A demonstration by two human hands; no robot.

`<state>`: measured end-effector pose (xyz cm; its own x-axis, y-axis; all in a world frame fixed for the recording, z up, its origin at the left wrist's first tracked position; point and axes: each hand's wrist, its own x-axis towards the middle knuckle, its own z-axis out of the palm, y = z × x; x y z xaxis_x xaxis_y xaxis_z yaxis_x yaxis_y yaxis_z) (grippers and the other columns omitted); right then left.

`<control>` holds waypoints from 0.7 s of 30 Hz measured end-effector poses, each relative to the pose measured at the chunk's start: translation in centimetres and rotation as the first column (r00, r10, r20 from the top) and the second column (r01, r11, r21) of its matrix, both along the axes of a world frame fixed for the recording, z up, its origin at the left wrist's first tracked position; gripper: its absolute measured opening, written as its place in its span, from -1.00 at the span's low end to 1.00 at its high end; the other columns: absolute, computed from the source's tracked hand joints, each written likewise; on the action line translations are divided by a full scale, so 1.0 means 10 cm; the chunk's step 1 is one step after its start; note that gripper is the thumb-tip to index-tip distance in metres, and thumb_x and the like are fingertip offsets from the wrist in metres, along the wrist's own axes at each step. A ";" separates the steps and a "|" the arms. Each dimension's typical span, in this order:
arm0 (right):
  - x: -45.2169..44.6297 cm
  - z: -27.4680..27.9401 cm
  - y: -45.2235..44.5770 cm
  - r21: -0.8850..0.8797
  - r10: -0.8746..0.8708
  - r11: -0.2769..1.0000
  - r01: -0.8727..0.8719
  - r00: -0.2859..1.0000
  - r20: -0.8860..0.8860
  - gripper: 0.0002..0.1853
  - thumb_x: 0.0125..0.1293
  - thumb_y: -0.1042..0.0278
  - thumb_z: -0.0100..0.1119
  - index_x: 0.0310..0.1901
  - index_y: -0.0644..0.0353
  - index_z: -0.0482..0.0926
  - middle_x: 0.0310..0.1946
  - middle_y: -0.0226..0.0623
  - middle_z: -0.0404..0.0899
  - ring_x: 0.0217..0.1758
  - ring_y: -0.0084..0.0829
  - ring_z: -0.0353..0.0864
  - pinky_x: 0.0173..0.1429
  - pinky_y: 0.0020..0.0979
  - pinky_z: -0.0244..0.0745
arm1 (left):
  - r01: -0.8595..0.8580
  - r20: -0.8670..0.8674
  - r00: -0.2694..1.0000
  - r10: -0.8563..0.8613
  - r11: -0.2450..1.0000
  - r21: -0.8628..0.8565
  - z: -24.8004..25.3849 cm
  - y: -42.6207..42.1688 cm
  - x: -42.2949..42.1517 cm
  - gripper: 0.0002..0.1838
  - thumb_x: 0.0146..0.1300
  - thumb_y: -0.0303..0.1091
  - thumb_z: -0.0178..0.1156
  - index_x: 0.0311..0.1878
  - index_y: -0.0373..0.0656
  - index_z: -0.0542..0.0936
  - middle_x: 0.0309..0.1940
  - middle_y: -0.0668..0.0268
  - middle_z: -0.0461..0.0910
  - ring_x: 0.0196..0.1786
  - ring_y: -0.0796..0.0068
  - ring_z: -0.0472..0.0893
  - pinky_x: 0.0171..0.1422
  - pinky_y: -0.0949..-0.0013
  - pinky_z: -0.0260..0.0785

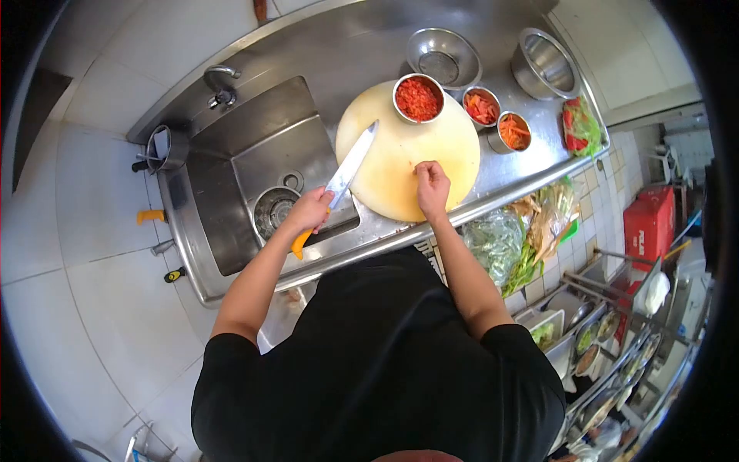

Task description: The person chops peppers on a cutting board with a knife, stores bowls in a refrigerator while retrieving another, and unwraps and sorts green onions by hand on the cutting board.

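Observation:
My left hand (312,209) is wrapped round a kitchen knife (354,163) with a yellow handle and a broad steel blade. Its blade points away from me, the tip over the left side of a round, pale yellow cutting board (385,189). Over the board's near right part is my right hand (433,186), fingers curled in; a small dark reddish bit shows by the fingertips, and what they hold, if anything, is hidden. A metal bowl of chopped red pepper (418,98) sits on the board's far edge.
Right of the board stand two metal cups of cut orange-red vegetables (481,108) (514,131). Behind are a shallow steel bowl (443,55) and a steel pot (545,65). A sink (215,192) lies left; bagged greens (496,242) are below the counter edge.

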<state>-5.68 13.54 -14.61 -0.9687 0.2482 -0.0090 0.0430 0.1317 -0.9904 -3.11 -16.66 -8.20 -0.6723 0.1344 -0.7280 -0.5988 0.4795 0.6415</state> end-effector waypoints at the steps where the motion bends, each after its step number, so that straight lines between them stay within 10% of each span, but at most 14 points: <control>1: 0.03 0.05 0.06 0.064 -0.072 0.995 0.077 0.995 -0.069 -0.83 0.50 0.44 0.09 -0.20 0.31 0.65 -0.27 -0.23 0.71 -0.12 -0.33 0.66 0.07 -0.30 0.54 | 0.034 -0.001 0.999 -0.034 0.999 -0.005 -0.01 0.07 -0.02 -0.66 0.67 -0.07 -0.07 0.02 -0.15 0.53 -0.53 0.32 0.49 -0.75 0.55 0.38 -0.68 0.36 0.28; 5: 0.09 0.18 0.48 0.333 -0.219 0.881 0.336 0.913 -0.343 -0.76 0.55 0.36 0.06 0.07 0.31 0.59 0.15 0.03 0.61 0.31 -0.06 0.53 0.46 -0.13 0.32 | 0.204 -0.035 0.978 -0.207 0.976 -0.072 -0.13 0.32 0.14 -0.67 0.66 -0.08 -0.06 0.00 -0.15 0.53 -0.61 0.32 0.48 -0.76 0.48 0.42 -0.67 0.31 0.31; 9: 0.21 -0.11 0.28 0.545 -0.224 0.800 0.249 0.968 -0.113 -0.46 0.63 0.14 -0.08 0.45 0.35 0.36 0.56 0.19 0.20 0.69 0.19 0.01 0.71 0.03 -0.06 | 0.302 -0.018 0.953 -0.303 0.952 -0.054 0.01 0.68 0.31 -0.68 0.66 -0.12 -0.07 -0.01 -0.18 0.52 -0.66 0.29 0.49 -0.75 0.45 0.46 -0.65 0.27 0.33; 21: 0.03 0.06 -0.03 0.075 -0.468 0.876 0.476 0.878 -0.101 -0.46 0.68 0.18 -0.15 0.46 0.45 0.32 0.54 0.14 0.27 0.69 0.05 0.07 0.71 -0.07 -0.04 | 0.368 -0.012 0.928 -0.372 0.910 0.190 -0.11 1.19 0.48 -0.69 0.67 -0.10 -0.09 -0.04 -0.16 0.48 -0.63 0.32 0.45 -0.73 0.49 0.44 -0.66 0.31 0.35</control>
<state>-5.37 13.27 -14.00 -0.7329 0.6717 0.1077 0.0472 0.2081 -0.9770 1.69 -4.73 -9.26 -0.5311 0.5045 -0.6808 -0.4177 0.5432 0.7283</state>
